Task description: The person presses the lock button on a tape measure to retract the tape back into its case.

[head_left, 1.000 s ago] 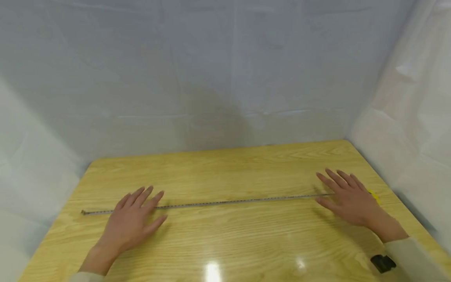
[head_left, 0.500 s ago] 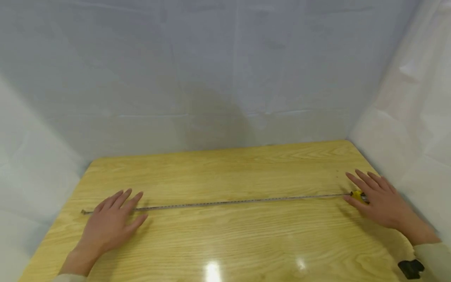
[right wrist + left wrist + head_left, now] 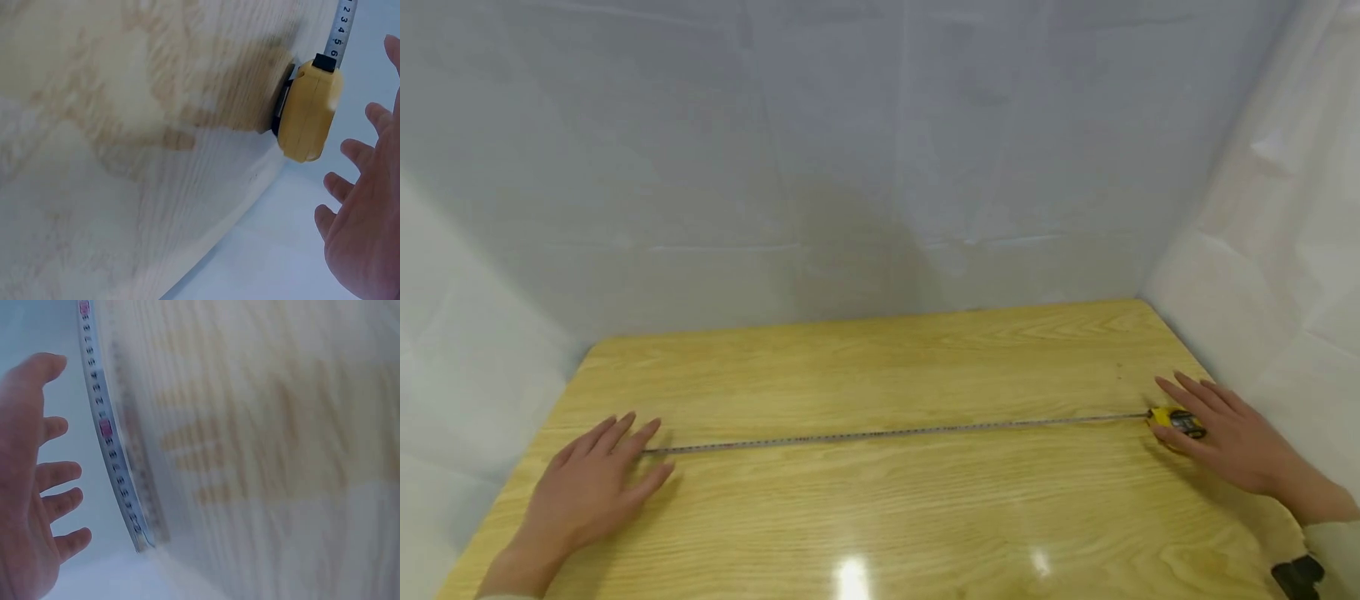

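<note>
A tape measure lies on the table with its metal blade (image 3: 895,432) drawn out long, printed with numbers. Its yellow and black case (image 3: 1180,421) is at the right; the right wrist view shows the case (image 3: 309,112) standing on the wood. My left hand (image 3: 583,492), fingers spread, hovers over the blade's free end, which it hides in the head view. In the left wrist view a gap separates that hand (image 3: 25,475) from the blade (image 3: 100,406). My right hand (image 3: 1240,442) hovers by the case, partly covering it, fingers spread and holding nothing.
The wood-grain table (image 3: 880,367) has a rounded far edge. White sheeting (image 3: 850,167) hangs behind it and on both sides. A black object (image 3: 1298,575) sits by the right sleeve (image 3: 1333,550).
Both hands have moved outward, the left toward the left and the right toward the right. The tape case has come into view, while the blade's end is now covered. The tape measure stays put.
</note>
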Motion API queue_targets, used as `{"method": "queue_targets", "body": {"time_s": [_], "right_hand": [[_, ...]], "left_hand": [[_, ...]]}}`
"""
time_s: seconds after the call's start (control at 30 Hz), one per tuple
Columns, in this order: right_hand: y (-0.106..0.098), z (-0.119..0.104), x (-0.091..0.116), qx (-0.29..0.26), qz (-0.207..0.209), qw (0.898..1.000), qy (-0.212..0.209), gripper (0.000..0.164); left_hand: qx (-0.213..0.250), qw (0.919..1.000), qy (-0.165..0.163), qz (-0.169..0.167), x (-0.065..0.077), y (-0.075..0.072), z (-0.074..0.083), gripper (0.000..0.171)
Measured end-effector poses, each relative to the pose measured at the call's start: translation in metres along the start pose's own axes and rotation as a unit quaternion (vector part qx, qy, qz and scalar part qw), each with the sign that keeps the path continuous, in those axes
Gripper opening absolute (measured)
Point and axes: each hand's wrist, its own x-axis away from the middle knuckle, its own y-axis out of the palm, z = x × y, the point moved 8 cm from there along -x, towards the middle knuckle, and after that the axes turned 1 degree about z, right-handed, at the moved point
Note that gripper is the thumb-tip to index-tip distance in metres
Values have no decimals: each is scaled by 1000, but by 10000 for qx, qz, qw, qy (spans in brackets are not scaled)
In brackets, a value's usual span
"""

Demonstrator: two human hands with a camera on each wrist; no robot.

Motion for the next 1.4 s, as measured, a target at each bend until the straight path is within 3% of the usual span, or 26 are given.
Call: {"method": "queue_targets", "body": {"time_s": [0.23,0.43,0.63,0.83,1.13,1.4], "right_hand": [[5,4,3,-406,-129,9990,-96,80],[10,7,3,-452,-182,9988,6,83],[11,10,3,-646,-349,9972,127,83],[14,13,4,-661,-458,9965,238,83],[15,16,4,-673,-470,9963,252,84],[15,18,4,-789,-451,9957,182,82]], "left_hand": [[-55,9999,-132,14,11,1,-29,66],[-176,9997,-123,117,19,5,-46,64],[-250,9993,-228,189,21,8,-63,59],[-180,9989,-432,13,21,11,-80,55],[-125,9990,-431,72,20,11,-91,47],[-29,9989,-438,-146,15,8,-92,32]]}}
